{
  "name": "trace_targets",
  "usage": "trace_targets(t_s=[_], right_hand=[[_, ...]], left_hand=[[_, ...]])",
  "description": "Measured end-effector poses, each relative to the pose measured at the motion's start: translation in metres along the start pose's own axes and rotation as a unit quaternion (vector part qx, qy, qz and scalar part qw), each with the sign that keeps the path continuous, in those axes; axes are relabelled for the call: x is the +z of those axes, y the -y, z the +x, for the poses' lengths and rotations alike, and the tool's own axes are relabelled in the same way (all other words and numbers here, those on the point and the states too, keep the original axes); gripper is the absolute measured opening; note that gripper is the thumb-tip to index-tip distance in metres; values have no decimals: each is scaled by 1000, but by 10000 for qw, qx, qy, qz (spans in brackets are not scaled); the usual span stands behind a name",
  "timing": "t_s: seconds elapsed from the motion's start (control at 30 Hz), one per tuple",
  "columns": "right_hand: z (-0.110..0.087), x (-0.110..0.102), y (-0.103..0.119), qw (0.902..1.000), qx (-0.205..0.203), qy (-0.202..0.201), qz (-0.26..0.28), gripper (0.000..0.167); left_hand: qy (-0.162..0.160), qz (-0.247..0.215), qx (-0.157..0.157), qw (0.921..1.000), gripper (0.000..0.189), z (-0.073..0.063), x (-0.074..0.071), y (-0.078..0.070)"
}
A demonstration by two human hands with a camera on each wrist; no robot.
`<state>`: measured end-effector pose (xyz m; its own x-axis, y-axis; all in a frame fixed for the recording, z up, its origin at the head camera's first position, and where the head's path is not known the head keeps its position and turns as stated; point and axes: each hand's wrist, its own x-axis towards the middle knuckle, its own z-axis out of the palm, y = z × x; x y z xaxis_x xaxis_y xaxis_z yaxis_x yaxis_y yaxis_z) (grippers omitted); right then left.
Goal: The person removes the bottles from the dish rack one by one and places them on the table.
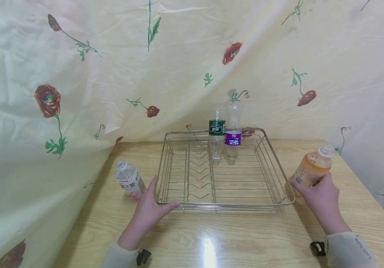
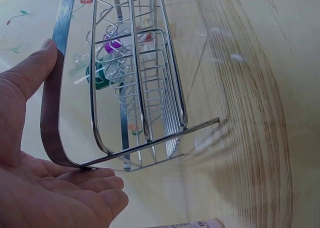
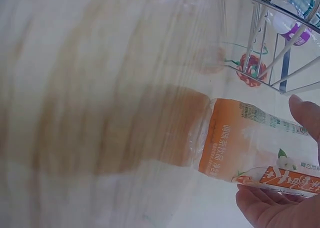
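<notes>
My left hand [image 1: 149, 208] touches the front left corner of a metal wire dish rack [image 1: 212, 205]. Its thumb lies along the rim, and its other fingers reach round the side in the left wrist view. On the right, my right hand [image 1: 324, 195] grips a plastic bottle [image 3: 235, 133] with an orange and white label, thumb on one side and fingers on the other. That bottle leans to the right beside the rack, its base close to the table. Towards the rack's rear are a clear bottle with a green label [image 1: 216, 127] and another with a purple label [image 1: 233, 138].
A clear bottle with a white and pink label [image 1: 129, 182] stands left of the rack, near my left hand. The wooden table [image 1: 245, 234] meets a flower-printed cloth [image 1: 128, 67] at the back and left.
</notes>
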<state>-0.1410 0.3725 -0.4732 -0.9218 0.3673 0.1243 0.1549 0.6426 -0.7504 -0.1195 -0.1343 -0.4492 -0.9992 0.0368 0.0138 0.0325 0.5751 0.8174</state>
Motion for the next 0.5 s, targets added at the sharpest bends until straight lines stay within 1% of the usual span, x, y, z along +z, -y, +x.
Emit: trace_targets(t_s=[0.17, 0.3, 0.5], right_hand=[[-2, -2, 2, 10000, 70, 43, -36, 100], [-4, -6, 4, 9998, 149, 118, 34, 105], [-5, -10, 6, 9997, 143, 145, 126, 108]], left_hand=[[-16, 37, -39, 10000, 127, 0, 0, -1], [-25, 50, -62, 10000, 126, -1, 1, -2], [-22, 31, -70, 10000, 124, -1, 0, -2]])
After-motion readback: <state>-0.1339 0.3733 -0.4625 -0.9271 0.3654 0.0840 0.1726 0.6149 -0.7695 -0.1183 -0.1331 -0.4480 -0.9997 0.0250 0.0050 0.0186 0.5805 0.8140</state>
